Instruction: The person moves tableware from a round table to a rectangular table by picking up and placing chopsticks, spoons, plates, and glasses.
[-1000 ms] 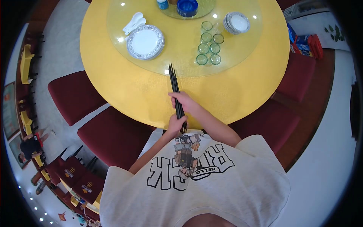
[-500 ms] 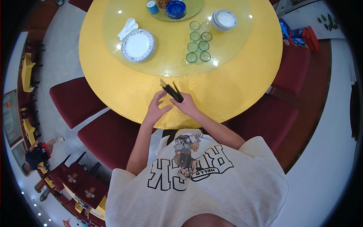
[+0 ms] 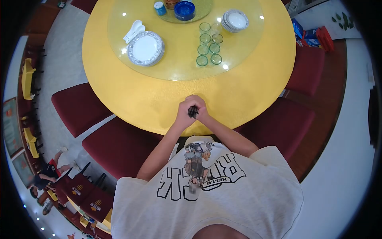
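Observation:
A bundle of thin black chopsticks (image 3: 193,112) is held upright between my hands, its ends pointing up at the camera. My left hand (image 3: 184,113) wraps round it from the left. From the right, my right hand (image 3: 202,106) closes on the same bundle, and the two hands touch. Both are just above the near edge of the yellow round table (image 3: 159,99). The lower length of the chopsticks is hidden by the hands.
On the glass turntable (image 3: 175,73) stand stacked plates (image 3: 145,48), white spoons (image 3: 134,31), several glasses (image 3: 203,49) and stacked bowls (image 3: 235,20). A blue ashtray (image 3: 184,10) is further back. Dark red chairs (image 3: 115,145) surround the table. Another person (image 3: 47,177) is far left.
The chopsticks have swung from slanting to upright. My left hand, apart and spread before, has moved right and closed round them with my right hand. The distant person has shifted slightly.

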`<state>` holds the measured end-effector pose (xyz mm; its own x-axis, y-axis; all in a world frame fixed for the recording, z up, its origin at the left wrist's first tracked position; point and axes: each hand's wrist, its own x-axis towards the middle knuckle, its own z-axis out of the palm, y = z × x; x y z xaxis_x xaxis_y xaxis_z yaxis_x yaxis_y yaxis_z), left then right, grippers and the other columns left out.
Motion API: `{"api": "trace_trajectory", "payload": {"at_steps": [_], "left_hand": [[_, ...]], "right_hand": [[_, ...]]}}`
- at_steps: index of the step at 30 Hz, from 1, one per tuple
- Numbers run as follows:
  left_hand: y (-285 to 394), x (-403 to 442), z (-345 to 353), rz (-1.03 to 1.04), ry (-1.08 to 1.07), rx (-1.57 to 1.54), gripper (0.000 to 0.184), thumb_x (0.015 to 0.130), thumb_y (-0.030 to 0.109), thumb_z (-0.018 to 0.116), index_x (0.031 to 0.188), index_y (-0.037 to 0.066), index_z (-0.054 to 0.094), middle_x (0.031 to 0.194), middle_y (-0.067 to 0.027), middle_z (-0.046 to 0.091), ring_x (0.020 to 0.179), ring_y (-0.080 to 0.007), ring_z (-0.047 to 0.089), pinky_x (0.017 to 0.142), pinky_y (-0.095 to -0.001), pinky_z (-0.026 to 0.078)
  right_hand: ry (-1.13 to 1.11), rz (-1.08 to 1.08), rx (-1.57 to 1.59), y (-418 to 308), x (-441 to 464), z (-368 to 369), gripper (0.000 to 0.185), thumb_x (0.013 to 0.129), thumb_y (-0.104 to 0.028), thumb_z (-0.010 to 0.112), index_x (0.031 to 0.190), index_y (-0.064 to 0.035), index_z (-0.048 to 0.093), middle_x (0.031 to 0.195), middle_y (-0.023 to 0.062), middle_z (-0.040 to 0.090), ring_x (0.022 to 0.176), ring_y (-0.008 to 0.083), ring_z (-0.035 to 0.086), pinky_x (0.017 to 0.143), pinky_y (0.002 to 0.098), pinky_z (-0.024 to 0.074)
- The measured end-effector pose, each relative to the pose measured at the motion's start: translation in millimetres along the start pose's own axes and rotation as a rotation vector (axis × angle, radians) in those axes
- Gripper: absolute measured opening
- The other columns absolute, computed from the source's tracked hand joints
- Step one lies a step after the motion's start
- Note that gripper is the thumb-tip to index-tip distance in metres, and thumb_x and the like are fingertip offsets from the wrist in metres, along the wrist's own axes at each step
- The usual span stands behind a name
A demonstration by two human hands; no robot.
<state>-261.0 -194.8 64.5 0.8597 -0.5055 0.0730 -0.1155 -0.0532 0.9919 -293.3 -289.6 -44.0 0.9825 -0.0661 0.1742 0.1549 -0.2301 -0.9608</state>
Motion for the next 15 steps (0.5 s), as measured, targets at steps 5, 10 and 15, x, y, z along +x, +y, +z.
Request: {"api": "trace_trajectory", "payload": {"at_steps": [5,10,15], "left_hand": [[-18,9,-4,0.052,0.017,-0.007,0.009,0.072,-0.002,0.067,0.073,0.000,0.058,0.072,-0.0100,0.060,0.068,-0.0207,0.059,0.063,-0.0293,0.046],[-28,21,-11,-0.031,0.077,-0.172,0.008,0.074,-0.003,0.066,0.073,-0.001,0.059,0.075,-0.0089,0.064,0.069,-0.0172,0.060,0.065,-0.0281,0.048],[-41,32,-27,-0.345,0.151,-0.390,0.015,0.077,0.004,0.070,0.069,-0.001,0.058,0.070,-0.0068,0.065,0.066,-0.0106,0.058,0.063,-0.0268,0.048]], "right_hand": [[-0.023,0.013,0.118,-15,8,-7,0.013,0.075,-0.007,0.062,0.087,-0.0040,0.058,0.083,0.0086,0.059,0.081,0.0233,0.059,0.071,0.0318,0.0463],[0.035,0.225,0.262,-22,8,4,0.013,0.077,-0.005,0.060,0.090,-0.0027,0.058,0.087,0.0096,0.060,0.084,0.0232,0.059,0.072,0.0316,0.0467],[0.131,0.319,0.224,-15,27,26,0.015,0.079,-0.003,0.059,0.094,-0.0013,0.057,0.091,0.0113,0.062,0.086,0.0246,0.060,0.074,0.0323,0.0473]]}}
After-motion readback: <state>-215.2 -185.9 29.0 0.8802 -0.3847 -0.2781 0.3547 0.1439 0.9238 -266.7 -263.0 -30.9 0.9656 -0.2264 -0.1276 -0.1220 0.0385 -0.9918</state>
